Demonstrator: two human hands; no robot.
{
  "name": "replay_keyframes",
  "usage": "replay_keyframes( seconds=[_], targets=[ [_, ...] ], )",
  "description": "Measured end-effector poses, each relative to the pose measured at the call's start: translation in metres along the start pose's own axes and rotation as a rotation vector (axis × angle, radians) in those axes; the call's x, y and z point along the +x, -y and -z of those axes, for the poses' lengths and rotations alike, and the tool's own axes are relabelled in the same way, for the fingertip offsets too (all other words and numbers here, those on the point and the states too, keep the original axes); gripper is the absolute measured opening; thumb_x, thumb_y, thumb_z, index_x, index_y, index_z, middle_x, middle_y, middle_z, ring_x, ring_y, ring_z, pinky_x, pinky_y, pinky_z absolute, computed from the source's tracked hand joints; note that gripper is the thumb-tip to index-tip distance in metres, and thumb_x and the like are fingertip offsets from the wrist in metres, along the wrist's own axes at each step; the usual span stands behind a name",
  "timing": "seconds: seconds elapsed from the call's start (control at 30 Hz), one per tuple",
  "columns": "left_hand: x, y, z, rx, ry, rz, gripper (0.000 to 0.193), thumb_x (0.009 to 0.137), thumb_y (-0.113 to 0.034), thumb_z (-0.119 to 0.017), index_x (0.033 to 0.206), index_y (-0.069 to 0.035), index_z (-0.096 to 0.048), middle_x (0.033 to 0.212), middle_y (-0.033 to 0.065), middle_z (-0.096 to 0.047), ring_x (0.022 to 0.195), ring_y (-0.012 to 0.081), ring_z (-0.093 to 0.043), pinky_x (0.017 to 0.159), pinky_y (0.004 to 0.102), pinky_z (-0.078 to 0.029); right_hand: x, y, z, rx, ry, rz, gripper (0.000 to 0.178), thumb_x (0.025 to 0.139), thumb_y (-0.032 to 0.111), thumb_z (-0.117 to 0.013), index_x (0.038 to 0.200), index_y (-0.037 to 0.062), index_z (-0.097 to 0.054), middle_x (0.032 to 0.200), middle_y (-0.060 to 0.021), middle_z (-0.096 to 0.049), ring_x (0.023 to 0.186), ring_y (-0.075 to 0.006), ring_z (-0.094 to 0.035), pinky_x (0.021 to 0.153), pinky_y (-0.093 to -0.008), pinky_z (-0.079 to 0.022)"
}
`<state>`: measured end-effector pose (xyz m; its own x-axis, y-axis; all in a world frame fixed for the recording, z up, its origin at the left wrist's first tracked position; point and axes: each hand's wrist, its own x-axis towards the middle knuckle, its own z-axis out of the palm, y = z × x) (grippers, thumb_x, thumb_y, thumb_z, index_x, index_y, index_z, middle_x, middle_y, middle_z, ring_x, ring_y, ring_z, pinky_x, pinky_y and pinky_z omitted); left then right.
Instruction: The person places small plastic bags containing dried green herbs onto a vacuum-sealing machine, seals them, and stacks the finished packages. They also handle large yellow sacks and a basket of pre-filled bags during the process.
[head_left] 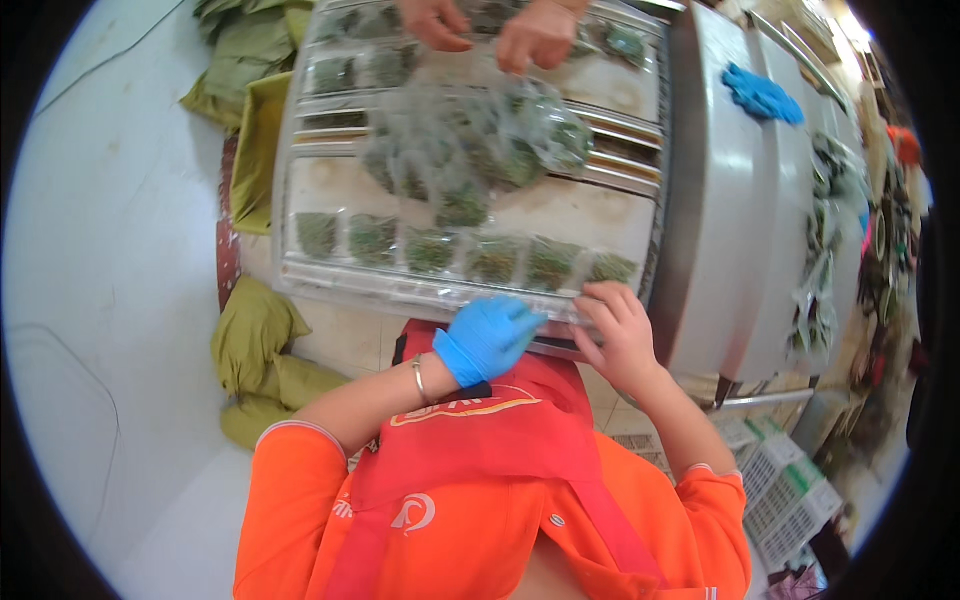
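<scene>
Head view: the left grip point(488, 338), in a blue glove, has its fingers bent over the near edge of the metal-framed desk point(600, 213); whether they pinch anything, I cannot tell. To its right, just beside it, the bare right grip point(622, 335) has thumb and fingers parted, its fingertips at the near edge of the rightmost packet point(611, 268); I cannot tell if film is pinched between them. That packet ends a row of clear packets point(430, 251) filled with something green, lying just beyond both grips and running out to the left. Farther beyond the grips, a heap of similar packets point(465, 140) lies across the middle of the desk, with a co-worker's hands point(540, 38) past it at the far side. Beyond the right grip and to its right, a blue glove point(762, 93) lies on a metal surface point(715, 200). Olive sacks point(250, 335) rest to the left of the left grip.
</scene>
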<state>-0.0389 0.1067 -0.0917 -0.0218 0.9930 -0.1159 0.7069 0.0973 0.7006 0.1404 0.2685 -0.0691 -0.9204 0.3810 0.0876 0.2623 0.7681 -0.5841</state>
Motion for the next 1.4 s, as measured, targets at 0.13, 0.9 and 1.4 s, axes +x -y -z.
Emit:
replay_keyframes(
  seconds=[0.13, 0.9, 1.4],
  targets=[
    [0.007, 0.057, 0.075, -0.246, -0.867, 0.377, 0.033, 0.087, -0.007, -0.062, 0.119, -0.002, -0.058, 0.111, 0.0152, -0.060, 0.104, 0.0305, -0.057, 0.095, 0.0396, -0.043, 0.115, 0.031, -0.020, 0.126, -0.191, 0.174, 0.047, 0.076, 0.015, -0.076, 0.118, 0.0033, -0.060, 0.124, -0.0179, -0.056, 0.103, -0.0360, -0.058, 0.087, -0.0429, -0.050],
    [0.012, 0.232, 0.148, -0.648, -1.051, 0.451, 0.025, 0.099, -0.016, -0.058, 0.118, -0.001, -0.053, 0.102, 0.0062, -0.059, 0.094, 0.0156, -0.055, 0.088, 0.0301, -0.046, 0.228, 0.078, -0.074, -0.174, -0.036, 0.050, 0.078, 0.073, 0.046, -0.078, 0.139, 0.0154, -0.050, 0.108, -0.0119, -0.051, 0.083, -0.0275, -0.058, 0.069, -0.0390, -0.052],
    [0.018, 0.257, 0.154, -0.752, -0.837, 0.378, 0.026, 0.080, -0.008, -0.076, 0.105, -0.003, -0.068, 0.087, 0.0001, -0.068, 0.084, 0.0116, -0.064, 0.075, 0.0290, -0.050, 0.218, 0.075, -0.102, -0.153, -0.250, 0.146, 0.068, 0.069, 0.025, -0.083, 0.131, 0.0145, -0.056, 0.102, -0.0094, -0.054, 0.075, -0.0226, -0.060, 0.060, -0.0356, -0.051]
  ],
)
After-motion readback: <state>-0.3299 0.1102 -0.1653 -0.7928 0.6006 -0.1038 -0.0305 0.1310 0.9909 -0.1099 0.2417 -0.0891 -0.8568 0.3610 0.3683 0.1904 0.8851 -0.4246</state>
